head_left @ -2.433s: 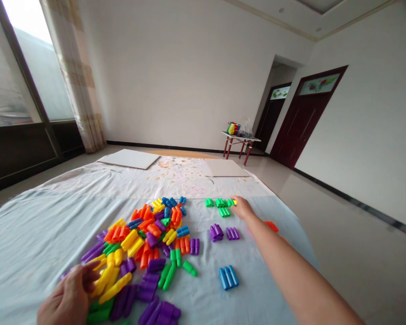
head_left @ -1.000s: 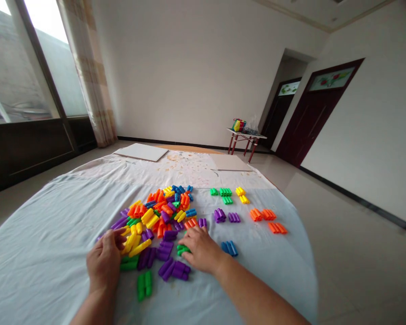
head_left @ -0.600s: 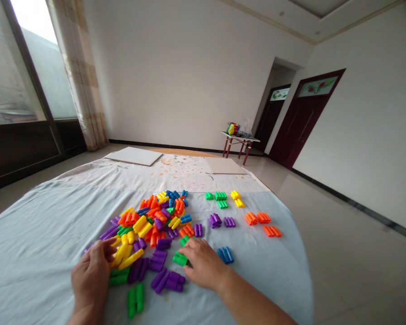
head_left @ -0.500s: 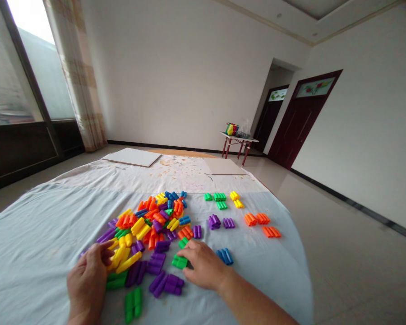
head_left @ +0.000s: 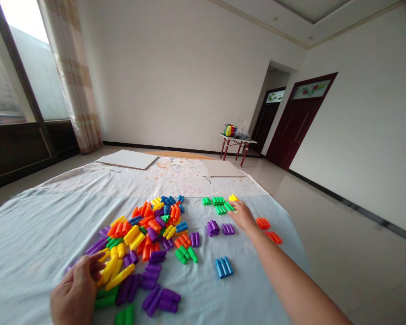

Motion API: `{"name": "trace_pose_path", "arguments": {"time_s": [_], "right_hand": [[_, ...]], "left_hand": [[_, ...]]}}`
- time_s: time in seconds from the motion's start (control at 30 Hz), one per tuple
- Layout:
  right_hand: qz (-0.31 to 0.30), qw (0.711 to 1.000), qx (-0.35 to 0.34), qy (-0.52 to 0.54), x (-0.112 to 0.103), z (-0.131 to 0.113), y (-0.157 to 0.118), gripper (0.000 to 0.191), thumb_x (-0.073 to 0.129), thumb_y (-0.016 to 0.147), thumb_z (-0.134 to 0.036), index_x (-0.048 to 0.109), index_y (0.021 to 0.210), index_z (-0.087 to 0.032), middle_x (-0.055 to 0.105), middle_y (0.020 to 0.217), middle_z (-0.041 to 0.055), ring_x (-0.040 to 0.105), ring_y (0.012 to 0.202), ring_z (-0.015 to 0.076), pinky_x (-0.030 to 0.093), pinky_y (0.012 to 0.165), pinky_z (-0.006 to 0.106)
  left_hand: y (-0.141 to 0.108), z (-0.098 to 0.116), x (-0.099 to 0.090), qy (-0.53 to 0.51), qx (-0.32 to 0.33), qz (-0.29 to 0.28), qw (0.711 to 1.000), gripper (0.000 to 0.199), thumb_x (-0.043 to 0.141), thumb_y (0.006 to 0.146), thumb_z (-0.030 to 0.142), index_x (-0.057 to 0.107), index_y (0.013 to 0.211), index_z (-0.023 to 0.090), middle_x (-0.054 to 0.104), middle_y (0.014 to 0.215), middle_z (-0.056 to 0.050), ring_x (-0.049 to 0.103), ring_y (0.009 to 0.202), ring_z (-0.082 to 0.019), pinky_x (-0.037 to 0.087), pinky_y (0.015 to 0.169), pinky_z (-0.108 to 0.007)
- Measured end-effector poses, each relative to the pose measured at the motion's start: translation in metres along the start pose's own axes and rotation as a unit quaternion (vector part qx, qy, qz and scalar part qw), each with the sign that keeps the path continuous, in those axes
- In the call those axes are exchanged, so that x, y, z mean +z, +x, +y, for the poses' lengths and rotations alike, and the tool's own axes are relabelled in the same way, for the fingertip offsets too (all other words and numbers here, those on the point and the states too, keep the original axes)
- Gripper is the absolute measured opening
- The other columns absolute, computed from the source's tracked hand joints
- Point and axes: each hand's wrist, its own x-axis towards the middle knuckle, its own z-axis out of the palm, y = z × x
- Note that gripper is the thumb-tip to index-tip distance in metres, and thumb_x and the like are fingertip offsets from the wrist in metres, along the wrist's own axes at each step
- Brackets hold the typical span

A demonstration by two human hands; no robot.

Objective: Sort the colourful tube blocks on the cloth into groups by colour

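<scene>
Many coloured plastic pieces lie in a loose heap on the cloth-covered table (head_left: 264, 271). At the heap's near left, my left hand (head_left: 77, 285) has its fingers curled against yellow pieces (head_left: 112, 267); whether it grips one is unclear. My right hand (head_left: 242, 215) reaches to the far right, its fingers closed on a green piece (head_left: 228, 206) beside the small green group (head_left: 219, 201). A yellow piece (head_left: 233, 197) shows just beyond its fingers. Purple pieces (head_left: 213, 228), blue pieces (head_left: 224, 267) and orange pieces (head_left: 263, 223) lie in separate small groups around that arm.
Two flat pale boards, one at the far left (head_left: 128, 159) and one at the far right (head_left: 223, 169), lie on the table's far part. A small side table (head_left: 238, 138) holding a colourful bag (head_left: 230, 130) stands beyond, near the doors.
My right hand has moved from the green pieces by the heap to the far right green group, carrying a green piece. My left hand stays by the yellow pieces. The view has shifted slightly.
</scene>
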Motion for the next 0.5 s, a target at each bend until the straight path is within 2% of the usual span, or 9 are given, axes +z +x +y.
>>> {"name": "trace_pose_path", "arguments": {"time_s": [0.17, 0.5], "right_hand": [[-0.002, 0.999, 0.023, -0.037, 0.016, 0.021, 0.022, 0.030, 0.063, 0.073, -0.009, 0.068, 0.101, -0.017, 0.068, 0.104, 0.0106, 0.063, 0.102, 0.0217, 0.045, 0.094, 0.031], [0.005, 0.997, 0.054, -0.063, 0.042, 0.026, 0.051, 0.025, 0.061, 0.078, -0.016, 0.068, 0.102, -0.018, 0.069, 0.104, 0.0086, 0.065, 0.093, 0.0159, 0.046, 0.086, 0.024]], "left_hand": [[0.000, 0.002, 0.000, 0.005, -0.006, 0.008, 1.000, 0.044, 0.046, 0.073, 0.057, 0.067, 0.079, 0.019, 0.062, 0.069, -0.002, 0.055, 0.061, -0.017, 0.046, 0.051, -0.027], [0.003, -0.006, 0.000, -0.027, -0.037, 0.012, 0.999, 0.043, 0.050, 0.073, 0.058, 0.067, 0.081, 0.019, 0.063, 0.073, -0.002, 0.056, 0.063, -0.017, 0.045, 0.051, -0.025]]}}
